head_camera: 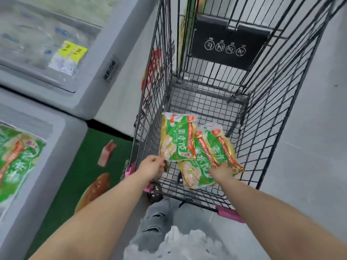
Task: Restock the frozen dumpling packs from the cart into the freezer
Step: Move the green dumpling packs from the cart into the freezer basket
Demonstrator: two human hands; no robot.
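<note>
— What's on your far left?

— The freezer [62, 139], grey. Green packs in the freezer [16, 156] show through its glass lid. Beyond it stands a second freezer [97, 85] with yellow price tags [73, 51] on the glass. Its contents are too blurred to name.

— And on the floor beside it?

— A green mat [75, 171] printed with pictures of food runs along the foot of the near freezer. Your left forearm crosses above it.

— Where is your left hand?

— Your left hand [152, 167] is at the near left corner of the cart [262, 113]. Its fingers are curled round the top wire there, just beside the pink end of the handle [130, 170].

— And the dumplings you have to move?

— Three lie flat at the near end of the cart's wire floor, overlapping one another. The left pack [178, 137] lies close along the left wall, the middle pack [199, 169] is nearest you, and the right pack [223, 147] lies partly over the middle one.

— Your right hand?

— Your right hand [221, 170] is down inside the cart, touching the near edge of the right pack where it meets the middle pack. The fingers are hidden, so you cannot tell whether they grip or lie flat.

— Anything farther back?

— A black flap [229, 44] with four round white icons hangs on the cart's far end.
</note>
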